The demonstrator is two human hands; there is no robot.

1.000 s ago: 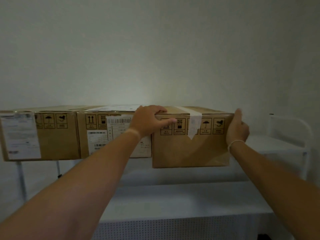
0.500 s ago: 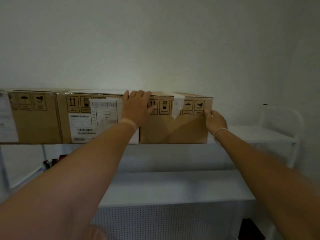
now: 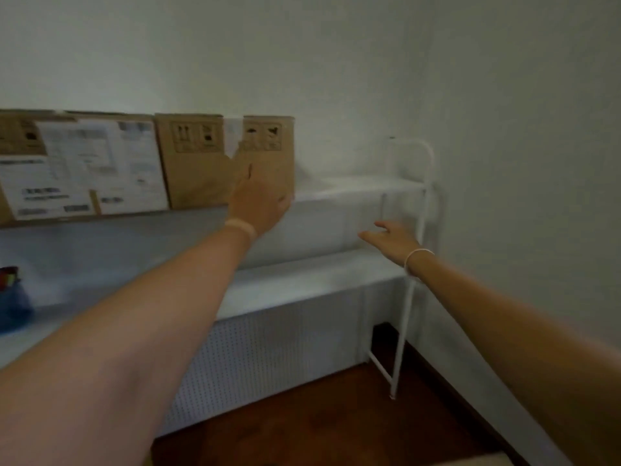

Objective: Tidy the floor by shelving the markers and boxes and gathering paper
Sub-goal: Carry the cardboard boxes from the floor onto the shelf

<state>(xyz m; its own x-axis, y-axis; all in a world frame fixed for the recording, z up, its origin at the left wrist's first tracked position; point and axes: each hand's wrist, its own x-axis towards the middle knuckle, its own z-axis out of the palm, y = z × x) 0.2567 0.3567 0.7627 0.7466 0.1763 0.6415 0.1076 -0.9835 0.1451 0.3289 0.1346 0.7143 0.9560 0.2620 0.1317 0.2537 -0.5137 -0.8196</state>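
Open left hand lies flat against the shelved box; open, empty right hand hangs well right.

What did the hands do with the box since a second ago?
Both hands set the cardboard box on the top shelf and let go. The right hand dropped away, open, below the shelf; the left hand is flat by the box's lower right corner. The labelled boxes beside it stayed put.
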